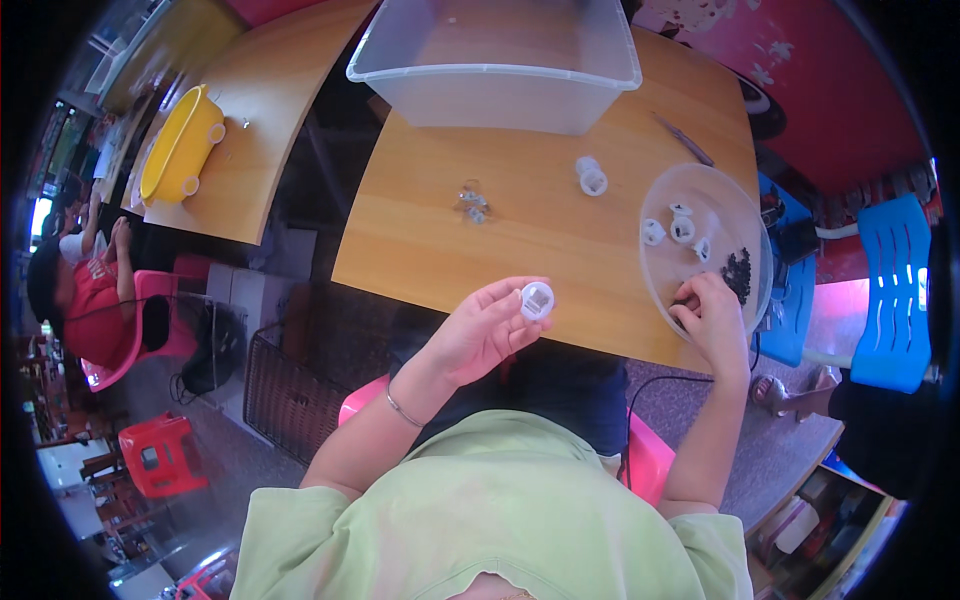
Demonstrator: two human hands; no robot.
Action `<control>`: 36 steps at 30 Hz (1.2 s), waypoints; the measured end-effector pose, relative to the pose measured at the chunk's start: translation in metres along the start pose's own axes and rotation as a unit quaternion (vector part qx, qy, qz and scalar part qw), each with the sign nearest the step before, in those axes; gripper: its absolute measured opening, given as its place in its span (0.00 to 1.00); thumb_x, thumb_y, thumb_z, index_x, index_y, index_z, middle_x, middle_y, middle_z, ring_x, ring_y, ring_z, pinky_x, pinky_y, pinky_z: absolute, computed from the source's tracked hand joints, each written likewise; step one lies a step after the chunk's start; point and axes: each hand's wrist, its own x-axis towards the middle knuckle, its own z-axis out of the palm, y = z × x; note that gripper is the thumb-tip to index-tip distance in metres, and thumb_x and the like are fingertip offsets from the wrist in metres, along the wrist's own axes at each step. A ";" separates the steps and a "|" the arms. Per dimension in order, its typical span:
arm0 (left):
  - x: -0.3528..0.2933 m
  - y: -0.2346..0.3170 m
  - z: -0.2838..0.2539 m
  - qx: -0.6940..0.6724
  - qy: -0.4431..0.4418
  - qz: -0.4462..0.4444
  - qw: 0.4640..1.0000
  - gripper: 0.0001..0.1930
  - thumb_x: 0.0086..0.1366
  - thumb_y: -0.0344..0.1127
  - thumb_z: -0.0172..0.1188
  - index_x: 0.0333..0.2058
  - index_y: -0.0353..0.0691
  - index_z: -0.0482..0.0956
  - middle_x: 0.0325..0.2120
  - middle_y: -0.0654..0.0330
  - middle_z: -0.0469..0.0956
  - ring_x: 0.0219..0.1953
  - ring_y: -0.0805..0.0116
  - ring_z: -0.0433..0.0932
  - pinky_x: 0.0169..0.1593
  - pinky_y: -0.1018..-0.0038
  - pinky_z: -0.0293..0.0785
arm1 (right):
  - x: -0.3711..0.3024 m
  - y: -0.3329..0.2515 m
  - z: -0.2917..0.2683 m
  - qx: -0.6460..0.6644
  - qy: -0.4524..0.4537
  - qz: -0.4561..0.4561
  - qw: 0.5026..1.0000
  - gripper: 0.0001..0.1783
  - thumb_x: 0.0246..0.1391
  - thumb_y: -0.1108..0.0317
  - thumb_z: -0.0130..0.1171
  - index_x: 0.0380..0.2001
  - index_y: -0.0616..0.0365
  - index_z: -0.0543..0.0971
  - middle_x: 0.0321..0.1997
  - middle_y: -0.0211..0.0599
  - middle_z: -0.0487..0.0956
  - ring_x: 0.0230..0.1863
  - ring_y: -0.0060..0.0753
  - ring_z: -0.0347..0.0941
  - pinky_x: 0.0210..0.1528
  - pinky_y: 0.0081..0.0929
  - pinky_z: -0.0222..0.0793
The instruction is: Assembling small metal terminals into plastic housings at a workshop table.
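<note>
My left hand (488,332) pinches a round white plastic piece (537,300) with a dark inner part, just over the table's near edge. At the right, my right hand (712,318) reaches into a shallow translucent round tray (655,195). Its fingertips are together at the tray's near side, with something small and dark by them that I cannot make out. Beside that hand lies a heap of small black pieces (738,272). Several white ring-like pieces (682,230) sit farther back in the tray. More white round pieces (591,178) stand on the table left of the tray.
A large translucent bin (490,95) stands at the table's far side. Small shiny bits (473,205) lie left of centre; a slim hand tool (685,138) lies far right. A yellow tub (180,150) is on another table, near a seated person (90,300). Blue chairs (890,290) are at right.
</note>
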 end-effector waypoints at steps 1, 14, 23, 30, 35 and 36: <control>-0.003 0.001 0.001 -0.001 0.000 0.001 1.000 0.16 0.67 0.35 0.49 0.50 0.33 0.67 0.40 0.55 0.74 0.40 0.66 0.78 0.44 0.77 0.77 | 0.000 0.001 0.000 0.000 -0.001 -0.001 1.000 0.10 0.36 0.78 0.62 0.27 0.64 0.75 0.29 0.40 0.72 0.29 0.35 0.74 0.31 0.28 0.70; -0.016 0.005 0.004 0.009 -0.043 0.051 0.998 0.17 0.63 0.29 0.52 0.51 0.37 0.67 0.47 0.45 0.71 0.43 0.64 0.77 0.44 0.73 0.78 | -0.002 0.004 -0.009 0.124 0.108 0.054 0.985 0.04 0.47 0.79 0.55 0.30 0.63 0.75 0.31 0.33 0.77 0.30 0.20 0.73 0.33 0.17 0.68; -0.016 0.008 0.007 0.007 -0.058 0.088 0.994 0.14 0.62 0.28 0.54 0.47 0.39 0.69 0.46 0.47 0.72 0.44 0.60 0.76 0.46 0.72 0.78 | -0.011 -0.046 0.011 0.464 0.090 -0.073 0.878 0.07 0.46 0.84 0.56 0.30 0.63 0.76 0.35 0.35 0.77 0.35 0.23 0.75 0.37 0.16 0.70; -0.018 0.011 0.024 0.030 0.002 0.104 0.994 0.15 0.60 0.28 0.57 0.46 0.37 0.69 0.44 0.50 0.73 0.48 0.55 0.74 0.50 0.71 0.75 | -0.016 -0.089 0.044 0.634 -0.005 -0.011 0.773 0.12 0.49 0.78 0.59 0.38 0.63 0.74 0.32 0.35 0.77 0.31 0.24 0.76 0.33 0.15 0.71; -0.018 0.009 0.018 0.038 -0.026 0.113 0.993 0.16 0.58 0.26 0.59 0.45 0.37 0.69 0.44 0.51 0.74 0.51 0.56 0.72 0.53 0.68 0.72 | -0.018 -0.093 0.052 0.653 -0.041 0.011 0.756 0.11 0.48 0.83 0.53 0.37 0.65 0.74 0.32 0.38 0.77 0.31 0.27 0.76 0.32 0.20 0.73; -0.018 0.009 0.018 0.029 -0.031 0.115 0.992 0.16 0.57 0.25 0.60 0.44 0.37 0.70 0.44 0.51 0.74 0.52 0.56 0.72 0.54 0.67 0.71 | -0.017 -0.094 0.052 0.653 -0.041 0.011 0.756 0.11 0.48 0.83 0.53 0.37 0.65 0.74 0.32 0.38 0.77 0.31 0.27 0.76 0.32 0.20 0.73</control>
